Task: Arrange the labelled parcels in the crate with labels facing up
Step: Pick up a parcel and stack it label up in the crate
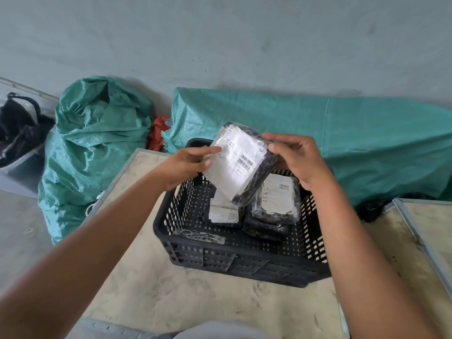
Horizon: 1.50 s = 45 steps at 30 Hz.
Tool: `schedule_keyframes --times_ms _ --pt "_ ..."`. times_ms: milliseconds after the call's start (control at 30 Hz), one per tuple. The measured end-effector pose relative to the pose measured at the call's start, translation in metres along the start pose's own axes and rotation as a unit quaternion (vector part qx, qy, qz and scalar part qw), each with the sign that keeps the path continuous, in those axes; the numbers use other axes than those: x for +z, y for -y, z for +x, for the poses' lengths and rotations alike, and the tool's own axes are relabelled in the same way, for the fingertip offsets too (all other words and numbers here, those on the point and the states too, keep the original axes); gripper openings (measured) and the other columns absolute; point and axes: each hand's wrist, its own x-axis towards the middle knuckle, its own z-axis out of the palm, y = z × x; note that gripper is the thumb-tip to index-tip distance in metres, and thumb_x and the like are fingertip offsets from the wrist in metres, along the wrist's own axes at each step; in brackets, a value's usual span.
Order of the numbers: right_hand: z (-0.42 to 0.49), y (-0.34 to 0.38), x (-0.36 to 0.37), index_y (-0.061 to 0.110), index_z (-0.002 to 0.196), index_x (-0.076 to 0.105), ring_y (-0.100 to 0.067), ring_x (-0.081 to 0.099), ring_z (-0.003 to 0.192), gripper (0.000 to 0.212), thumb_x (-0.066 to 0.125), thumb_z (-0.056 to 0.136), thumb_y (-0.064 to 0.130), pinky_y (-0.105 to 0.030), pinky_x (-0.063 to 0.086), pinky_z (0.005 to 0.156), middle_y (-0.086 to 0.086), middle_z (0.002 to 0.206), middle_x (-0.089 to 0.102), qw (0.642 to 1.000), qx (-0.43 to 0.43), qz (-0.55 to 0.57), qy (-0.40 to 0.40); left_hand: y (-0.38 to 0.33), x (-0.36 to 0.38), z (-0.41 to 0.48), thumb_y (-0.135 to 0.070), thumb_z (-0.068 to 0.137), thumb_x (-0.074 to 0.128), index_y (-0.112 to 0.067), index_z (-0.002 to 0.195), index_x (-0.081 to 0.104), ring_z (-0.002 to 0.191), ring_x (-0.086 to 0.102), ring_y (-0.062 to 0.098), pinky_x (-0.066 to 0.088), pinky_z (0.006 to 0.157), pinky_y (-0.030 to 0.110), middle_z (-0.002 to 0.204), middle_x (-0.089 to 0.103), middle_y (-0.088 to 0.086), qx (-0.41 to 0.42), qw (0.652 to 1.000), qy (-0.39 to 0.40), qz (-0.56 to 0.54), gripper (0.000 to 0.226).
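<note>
Already two labelled parcels (278, 200) lie below the fingers in the black crate (234, 263), labels up. Both hands grip a third parcel (241, 162) above it: left hand (186, 165) pinching the near edge, right hand (297, 159) closed on the far edge, label upward. It seems about ready to be set down.

So the table (200, 297) has a pale, scuffed top with grey smudges all over and a grey metal edge. Sitting right on it is a black slotted crate (244, 263), toward the far side, roughly in the middle. A second table (430, 231) of the same kind butts in on the right, at an angle. Beyond them on the grey floor (17, 238) there's a stuffed green sack (97, 143), just beside the first table's left corner.
</note>
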Motion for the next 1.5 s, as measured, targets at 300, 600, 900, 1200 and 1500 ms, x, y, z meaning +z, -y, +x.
schedule_keyframes --times_ms 300,600,900,1200,1500 --pt "0.021 -0.025 0.007 0.029 0.114 0.077 -0.013 0.061 0.129 0.03 0.069 0.095 0.008 -0.046 0.045 0.113 0.007 0.127 0.073 0.999 0.017 0.036 -0.018 0.018 -0.001 0.018 -0.011 0.075 0.079 -0.028 0.117 0.079 0.121 0.064 0.013 0.06 0.086 0.034 0.137 0.064 -0.017 -0.032 0.997 -0.016 -0.07 0.045" --pt "0.024 -0.1 0.048 0.036 0.153 0.042 -0.011 0.039 0.144 0.077 0.081 0.086 0.03 -0.03 0.033 0.114 0.008 0.159 0.042 0.981 0.097 -0.165 0.033 0.067 0.005 0.046 -0.009 0.094 0.069 -0.05 0.122 0.071 0.115 0.063 0.023 0.061 0.083 0.039 0.139 0.057 -0.003 -0.082 0.978 -0.164 -0.095 0.05" --pt "0.025 -0.171 0.089 0.024 0.163 0.018 -0.022 0.056 0.124 0.1 0.079 0.085 0.012 -0.035 0.05 0.105 -0.006 0.156 0.044 0.936 0.229 -0.258 0.073 0.129 0.008 0.057 -0.023 0.106 0.051 -0.052 0.157 0.018 0.107 0.065 0.029 0.057 0.094 0.044 0.142 0.05 0.008 -0.187 0.932 -0.12 0.285 0.067" --pt "0.012 -0.209 0.097 0.024 0.164 0.013 -0.028 0.057 0.129 0.094 0.073 0.093 0.015 -0.03 0.045 0.105 -0.011 0.153 0.049 0.907 0.286 -0.302 0.063 0.165 0.006 0.063 -0.019 0.086 0.081 -0.043 0.159 -0.012 0.153 0.02 0.034 0.023 0.123 0.043 0.169 0.005 0.017 -0.257 0.869 0.007 0.422 0.121" --pt "0.005 -0.223 0.102 0.01 0.163 0.006 -0.042 0.025 0.151 0.085 0.061 0.1 0.022 -0.039 0.025 0.123 -0.031 0.166 0.007 0.886 0.291 -0.347 0.095 0.176 0.01 0.066 -0.025 0.087 0.078 -0.021 0.163 -0.006 0.15 0.027 0.031 0.027 0.121 0.044 0.17 -0.013 0.003 -0.208 0.836 -0.034 0.507 0.113"
